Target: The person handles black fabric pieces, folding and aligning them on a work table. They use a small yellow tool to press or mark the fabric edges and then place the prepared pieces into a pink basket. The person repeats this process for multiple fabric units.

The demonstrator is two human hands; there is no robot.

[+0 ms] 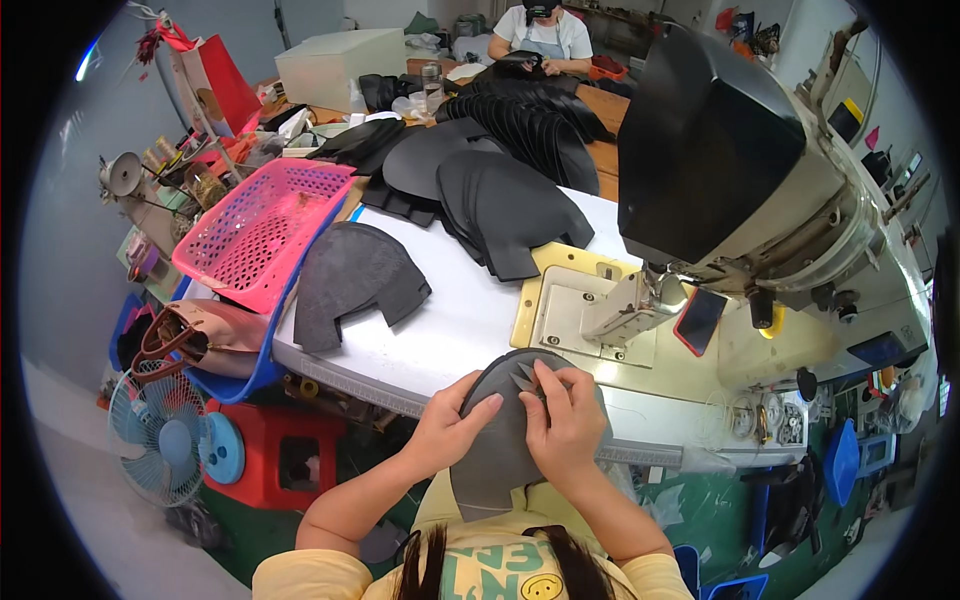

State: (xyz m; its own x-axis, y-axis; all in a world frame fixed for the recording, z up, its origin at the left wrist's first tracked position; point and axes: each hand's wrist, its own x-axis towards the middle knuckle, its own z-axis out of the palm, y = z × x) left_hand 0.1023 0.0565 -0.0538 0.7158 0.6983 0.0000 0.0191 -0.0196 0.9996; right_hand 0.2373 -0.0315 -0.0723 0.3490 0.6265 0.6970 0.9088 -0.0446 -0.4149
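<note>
A dark grey curved panel point(490, 450) with a notched lower edge is held up in front of my lap, just off the table's front edge. My left hand point(450, 425) is closed on its left edge, thumb on the face. Over the panel's upper right part is my right hand point(560, 415), its fingers pinched round small thread snips point(523, 378) whose pointed blades lie against the panel. The snips' handles are hidden in the fingers. A similar panel point(355, 275) lies on the white table to the left, and a fanned pile of black panels point(505, 205) lies beyond.
A sewing machine point(720, 150) stands on the right, its metal bed point(590, 315) close ahead of my hands. By it lies a phone point(700, 322). A pink basket point(265, 230), a handbag point(225, 330) and a fan point(170, 435) are left. Another person point(540, 40) works across the table.
</note>
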